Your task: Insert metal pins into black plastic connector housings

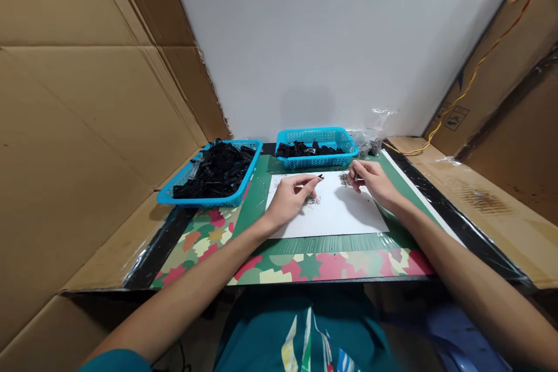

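My left hand [293,197] pinches a small black piece [321,176] between thumb and fingertips, above a white sheet [335,218]. Under its fingers lies a small heap of thin metal bits [312,201]. Across the sheet, my right hand [370,180] has its thumb and fingers pressed together; whatever is between them is too small to make out. Just left of that hand sits another pile of fine metal bits [344,179]. The two hands are apart.
A blue basket [239,195] heaped with black pieces [218,168] stands on the left. Behind the sheet is a second blue basket [316,161] holding similar pieces. Clear plastic bags [370,139] lie at the back right. Cardboard walls [87,99] flank the table.
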### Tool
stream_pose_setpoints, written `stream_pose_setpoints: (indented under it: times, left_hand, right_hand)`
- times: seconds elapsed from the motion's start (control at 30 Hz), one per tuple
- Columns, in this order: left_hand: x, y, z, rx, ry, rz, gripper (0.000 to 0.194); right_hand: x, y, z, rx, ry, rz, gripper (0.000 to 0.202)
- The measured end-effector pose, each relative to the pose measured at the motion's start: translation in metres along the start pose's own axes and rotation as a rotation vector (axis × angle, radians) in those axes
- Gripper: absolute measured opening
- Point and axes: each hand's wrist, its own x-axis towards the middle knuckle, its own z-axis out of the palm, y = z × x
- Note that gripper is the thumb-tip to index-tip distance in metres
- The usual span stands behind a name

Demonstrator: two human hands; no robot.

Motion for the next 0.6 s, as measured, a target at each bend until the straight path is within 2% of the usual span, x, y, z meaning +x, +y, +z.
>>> stream_pose_setpoints:
  times: [0.13, 0.27, 0.4, 0.53, 0.6]
  left_hand:
    - [0.001, -0.006, 0.0, -0.07, 0.028, -0.045, 0.047]
    - [-0.001, -0.007, 0.002, -0.121, 0.017, -0.05, 0.042]
    - [0.0, -0.008, 0.001, -0.185, 0.038, -0.025, 0.037]
    - [0.004, -0.01, -0.002, -0.248, 0.085, -0.006, 0.033]
    - [0.005, -0.01, -0.002, -0.267, 0.094, -0.015, 0.032]
  right_hand:
    - [0.001, 0.01, -0.015, -0.285, 0.127, -0.042, 0.041]
    - [0.002, 0.017, -0.024, -0.482, 0.201, -0.009, 0.028]
    - [0.0, 0.015, -0.026, -0.59, 0.163, 0.01, 0.028]
    - [-0.001, 0.012, -0.033, -0.752, 0.147, 0.119, 0.027]
    - [-0.001, 0.012, -0.041, -0.822, 0.093, 0.181, 0.029]
